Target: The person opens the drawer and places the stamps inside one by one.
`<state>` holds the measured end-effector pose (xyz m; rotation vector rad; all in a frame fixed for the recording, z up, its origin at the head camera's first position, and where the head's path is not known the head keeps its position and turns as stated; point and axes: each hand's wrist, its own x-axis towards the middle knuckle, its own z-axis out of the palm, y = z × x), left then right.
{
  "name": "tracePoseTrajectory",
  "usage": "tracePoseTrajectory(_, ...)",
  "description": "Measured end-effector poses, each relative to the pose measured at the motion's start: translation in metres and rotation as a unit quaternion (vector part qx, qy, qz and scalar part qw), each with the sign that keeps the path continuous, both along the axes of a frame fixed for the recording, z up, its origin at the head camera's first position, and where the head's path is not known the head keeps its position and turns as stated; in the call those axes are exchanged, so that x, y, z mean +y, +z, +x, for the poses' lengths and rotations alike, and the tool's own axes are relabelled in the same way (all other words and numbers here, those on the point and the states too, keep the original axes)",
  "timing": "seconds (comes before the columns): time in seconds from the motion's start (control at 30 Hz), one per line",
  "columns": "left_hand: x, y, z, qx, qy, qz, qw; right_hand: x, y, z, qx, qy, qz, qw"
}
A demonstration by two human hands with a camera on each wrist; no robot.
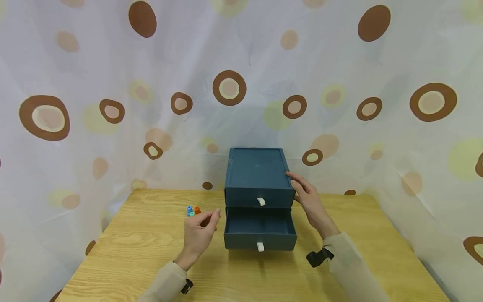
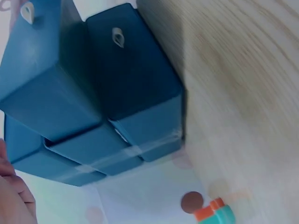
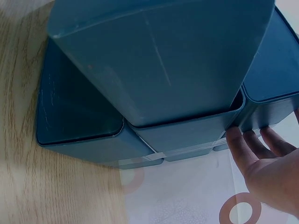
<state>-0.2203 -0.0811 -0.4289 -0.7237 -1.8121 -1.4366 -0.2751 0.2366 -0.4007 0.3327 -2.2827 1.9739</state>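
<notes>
A dark blue drawer cabinet [image 1: 258,167] stands on the table. Its middle drawer [image 1: 260,241] is pulled out toward me, and the drawer above it is closed. In the left wrist view the lowest drawer [image 2: 135,70] is closed too. My right hand [image 1: 311,207] rests its fingertips against the cabinet's upper right side, fingers extended. To the left of the open drawer, apart from it, is my left hand [image 1: 200,233], fingers loosely curled, with nothing visible in it. White loop pulls [image 1: 261,201] hang on the drawer fronts.
Just beyond my left hand sit small pieces: a blue piece [image 1: 190,209], an orange piece [image 1: 197,209] and a teal piece [image 1: 192,214], partly hidden. Behind the wooden table [image 1: 139,243] hangs a white patterned curtain [image 1: 256,54], close behind the cabinet.
</notes>
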Motion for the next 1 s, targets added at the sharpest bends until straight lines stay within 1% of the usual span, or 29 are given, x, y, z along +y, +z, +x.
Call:
tracePoseTrajectory(0.2,-0.010,-0.012,-0.005,-0.084,0.023,0.005,0.9962,0.000,-0.002,0.002,-0.002,-0.005,0.001,1.000)
tracePoseTrajectory(0.47,-0.027,-0.018,-0.013,-0.153,0.039,0.011,0.9874,0.002,-0.003,0.005,0.001,-0.003,0.005,1.000)
tracePoseTrajectory(0.57,-0.037,-0.028,-0.023,-0.185,0.057,0.017,0.9809,0.001,-0.004,0.006,-0.001,-0.002,0.009,1.000)
tracePoseTrajectory(0.7,-0.049,-0.043,-0.042,-0.209,0.083,0.027,0.9741,0.001,-0.003,0.004,0.002,-0.003,0.008,1.000)
tracePoseTrajectory(0.8,-0.057,-0.046,-0.050,-0.220,0.094,0.033,0.9705,0.001,-0.002,0.002,0.003,-0.003,0.004,1.000)
tracePoseTrajectory(0.87,-0.061,-0.047,-0.053,-0.234,0.100,0.034,0.9663,0.000,-0.001,0.002,0.002,-0.003,0.002,1.000)
tracePoseTrajectory(1.0,-0.067,-0.047,-0.057,-0.276,0.110,0.028,0.9546,0.000,-0.001,0.002,-0.001,-0.002,0.004,1.000)
